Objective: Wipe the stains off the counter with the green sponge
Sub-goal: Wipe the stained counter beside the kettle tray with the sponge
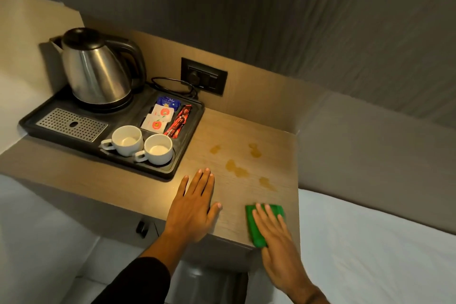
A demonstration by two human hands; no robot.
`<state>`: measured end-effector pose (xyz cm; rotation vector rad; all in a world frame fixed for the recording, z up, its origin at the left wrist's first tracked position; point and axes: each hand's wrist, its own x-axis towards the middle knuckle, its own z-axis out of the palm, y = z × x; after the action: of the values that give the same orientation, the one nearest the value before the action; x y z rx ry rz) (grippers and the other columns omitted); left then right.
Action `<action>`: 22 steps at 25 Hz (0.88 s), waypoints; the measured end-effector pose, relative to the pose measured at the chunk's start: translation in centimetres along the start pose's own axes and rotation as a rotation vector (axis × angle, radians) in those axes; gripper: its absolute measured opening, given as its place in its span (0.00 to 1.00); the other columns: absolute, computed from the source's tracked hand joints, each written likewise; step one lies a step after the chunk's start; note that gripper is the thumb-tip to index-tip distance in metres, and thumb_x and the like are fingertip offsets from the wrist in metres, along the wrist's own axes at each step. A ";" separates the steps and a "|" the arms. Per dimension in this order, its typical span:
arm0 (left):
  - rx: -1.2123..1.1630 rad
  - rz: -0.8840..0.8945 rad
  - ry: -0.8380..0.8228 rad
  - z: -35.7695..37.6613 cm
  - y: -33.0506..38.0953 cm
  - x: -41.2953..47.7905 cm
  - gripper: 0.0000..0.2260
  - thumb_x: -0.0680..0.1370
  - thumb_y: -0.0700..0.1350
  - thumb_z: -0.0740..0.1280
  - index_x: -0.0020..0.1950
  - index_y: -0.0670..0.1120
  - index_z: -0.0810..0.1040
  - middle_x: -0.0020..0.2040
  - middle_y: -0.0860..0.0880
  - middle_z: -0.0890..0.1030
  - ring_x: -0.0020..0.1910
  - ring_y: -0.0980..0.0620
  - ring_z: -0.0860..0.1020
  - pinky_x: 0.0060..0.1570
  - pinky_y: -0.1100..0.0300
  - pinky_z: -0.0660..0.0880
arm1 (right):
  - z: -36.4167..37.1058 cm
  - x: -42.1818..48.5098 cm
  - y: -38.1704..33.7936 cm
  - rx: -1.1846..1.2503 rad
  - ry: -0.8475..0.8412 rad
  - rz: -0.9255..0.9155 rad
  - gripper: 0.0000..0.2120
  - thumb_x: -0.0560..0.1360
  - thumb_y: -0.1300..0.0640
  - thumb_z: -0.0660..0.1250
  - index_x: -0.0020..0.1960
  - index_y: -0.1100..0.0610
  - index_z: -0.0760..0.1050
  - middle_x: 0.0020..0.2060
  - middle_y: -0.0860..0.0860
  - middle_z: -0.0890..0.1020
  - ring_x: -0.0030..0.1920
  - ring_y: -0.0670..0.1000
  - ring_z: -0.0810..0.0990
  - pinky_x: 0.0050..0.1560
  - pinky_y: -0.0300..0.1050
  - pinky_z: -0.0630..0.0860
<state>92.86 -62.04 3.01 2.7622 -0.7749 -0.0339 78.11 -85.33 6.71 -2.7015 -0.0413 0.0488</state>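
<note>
Stains (237,171), about 5 amber patches, mark the wooden bench (271,136) between its middle and right edge. At the near right corner lies the green sponge (256,227), with the right hand (276,237) flat on top of it, fingers (262,215) stretched out and pressing rather than curled around it. The left hand (195,207) rests palm down on the bench near the front edge, fingers spread, gripping nothing. A black tray (187,136) fills the left side, carrying a steel kettle (96,74), 2 white cups (158,149) and some sachets (160,116).
</note>
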 end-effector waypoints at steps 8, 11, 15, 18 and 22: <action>-0.013 -0.028 0.024 -0.1 0.2 -0.4 0.34 0.85 0.63 0.49 0.85 0.43 0.51 0.86 0.43 0.54 0.85 0.45 0.48 0.83 0.39 0.51 | -0.9 9.0 -0.7 0.064 0.053 0.077 0.36 0.78 0.67 0.58 0.82 0.51 0.52 0.83 0.49 0.53 0.83 0.50 0.45 0.83 0.60 0.44; -0.036 -0.027 0.029 0.0 0.1 -0.4 0.35 0.85 0.64 0.48 0.85 0.44 0.51 0.86 0.44 0.53 0.85 0.46 0.48 0.83 0.39 0.51 | -1.4 4.2 3.1 0.013 0.009 -0.036 0.37 0.75 0.64 0.56 0.82 0.48 0.54 0.83 0.47 0.55 0.83 0.47 0.48 0.82 0.64 0.48; -0.040 -0.021 0.024 0.0 0.1 -0.3 0.35 0.84 0.64 0.49 0.85 0.44 0.49 0.87 0.44 0.52 0.85 0.46 0.46 0.83 0.39 0.49 | -3.9 12.1 4.7 0.025 0.137 0.145 0.31 0.79 0.67 0.58 0.81 0.58 0.59 0.81 0.54 0.59 0.83 0.58 0.53 0.82 0.64 0.48; -0.048 -0.029 0.017 0.1 0.1 -0.2 0.35 0.84 0.65 0.47 0.85 0.45 0.46 0.87 0.46 0.48 0.85 0.47 0.43 0.83 0.40 0.46 | -3.7 18.7 2.2 0.022 0.127 0.212 0.32 0.79 0.68 0.61 0.81 0.59 0.58 0.82 0.55 0.59 0.83 0.57 0.51 0.82 0.59 0.45; -0.057 -0.030 0.028 0.2 0.0 -0.2 0.35 0.84 0.64 0.47 0.85 0.45 0.47 0.87 0.46 0.49 0.85 0.47 0.43 0.83 0.41 0.46 | -2.4 13.8 4.6 0.019 0.058 -0.028 0.35 0.75 0.64 0.56 0.82 0.53 0.57 0.82 0.48 0.58 0.83 0.53 0.51 0.82 0.61 0.46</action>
<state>92.67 -62.03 2.78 2.7148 -0.7145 -0.0231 92.07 -90.02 6.48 -2.6814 -0.0615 -0.0374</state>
